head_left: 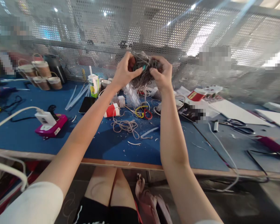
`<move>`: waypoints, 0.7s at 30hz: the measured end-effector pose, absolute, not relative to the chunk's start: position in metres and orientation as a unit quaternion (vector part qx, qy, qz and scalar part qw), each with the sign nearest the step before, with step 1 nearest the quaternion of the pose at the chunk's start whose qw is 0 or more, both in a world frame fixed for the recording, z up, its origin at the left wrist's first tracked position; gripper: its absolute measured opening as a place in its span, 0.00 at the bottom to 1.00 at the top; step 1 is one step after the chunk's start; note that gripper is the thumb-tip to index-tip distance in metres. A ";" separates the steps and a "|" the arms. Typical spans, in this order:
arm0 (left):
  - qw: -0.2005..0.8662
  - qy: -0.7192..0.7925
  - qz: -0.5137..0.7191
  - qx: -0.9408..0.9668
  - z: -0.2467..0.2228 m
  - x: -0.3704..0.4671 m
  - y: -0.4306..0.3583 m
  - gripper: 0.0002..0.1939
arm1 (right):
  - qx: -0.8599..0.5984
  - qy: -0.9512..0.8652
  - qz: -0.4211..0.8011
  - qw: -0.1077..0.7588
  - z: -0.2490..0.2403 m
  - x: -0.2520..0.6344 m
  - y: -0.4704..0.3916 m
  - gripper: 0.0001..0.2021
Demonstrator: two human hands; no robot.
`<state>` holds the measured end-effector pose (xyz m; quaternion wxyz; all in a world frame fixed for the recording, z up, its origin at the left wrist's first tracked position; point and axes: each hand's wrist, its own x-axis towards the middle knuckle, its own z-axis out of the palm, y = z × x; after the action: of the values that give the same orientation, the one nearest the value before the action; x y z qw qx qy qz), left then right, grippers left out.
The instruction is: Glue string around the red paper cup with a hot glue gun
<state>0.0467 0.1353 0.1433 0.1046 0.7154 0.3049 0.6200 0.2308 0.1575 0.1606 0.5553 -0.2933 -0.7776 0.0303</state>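
Note:
A tangled grey bundle of yarn or cord (pixel 143 76) is held up above the far part of the table, in front of the perforated metal screen. My left hand (pixel 127 70) grips its left side, thumb pressed on the front. On the other side my right hand (pixel 162 71) is closed around the bundle, its thumb near the middle. Below the hands lie scissors (pixel 143 112) with yellow and red handles. A loose heap of thin beige cord (pixel 126 125) rests nearer to me, beside a red and white paper cup (pixel 112 110) on its side.
On the left stand several small brown-and-white cups (pixel 42 68) and a purple power strip (pixel 51 126) with a white plug. A drink carton (pixel 93 85) and a dark phone (pixel 87 105) are left of centre. Pliers (pixel 235 122) and white sheets (pixel 240 112) lie to the right.

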 end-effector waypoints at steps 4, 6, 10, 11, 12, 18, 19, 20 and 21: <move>0.115 0.304 0.615 0.718 0.144 0.045 0.138 0.22 | -0.278 -0.789 0.043 0.546 0.162 0.230 0.151 0.23; 0.125 0.300 0.612 0.721 0.143 0.045 0.138 0.21 | -0.276 -0.790 0.044 0.546 0.164 0.229 0.148 0.23; 0.133 0.298 0.613 0.720 0.141 0.048 0.137 0.18 | -0.285 -0.792 0.015 0.540 0.166 0.227 0.148 0.19; 0.130 0.301 0.614 0.718 0.141 0.049 0.136 0.18 | -0.290 -0.791 0.002 0.539 0.166 0.226 0.148 0.19; 0.124 0.304 0.616 0.716 0.141 0.049 0.136 0.18 | -0.296 -0.789 -0.011 0.539 0.165 0.225 0.149 0.18; 0.045 0.313 0.646 0.695 0.140 0.051 0.136 0.20 | -0.294 -0.785 -0.026 0.545 0.162 0.215 0.148 0.16; 0.026 0.319 0.652 0.687 0.140 0.051 0.135 0.20 | -0.289 -0.788 -0.018 0.543 0.162 0.213 0.148 0.17; 0.007 0.326 0.657 0.680 0.141 0.050 0.133 0.20 | -0.285 -0.792 -0.009 0.540 0.162 0.213 0.147 0.17; -0.011 0.332 0.661 0.673 0.141 0.049 0.131 0.20 | -0.281 -0.796 -0.002 0.537 0.162 0.212 0.146 0.17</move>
<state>0.0490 0.1307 0.1415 -0.0111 0.6733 0.3317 0.6606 0.2120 0.1457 0.1624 0.5367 -0.2806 -0.7957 -0.0016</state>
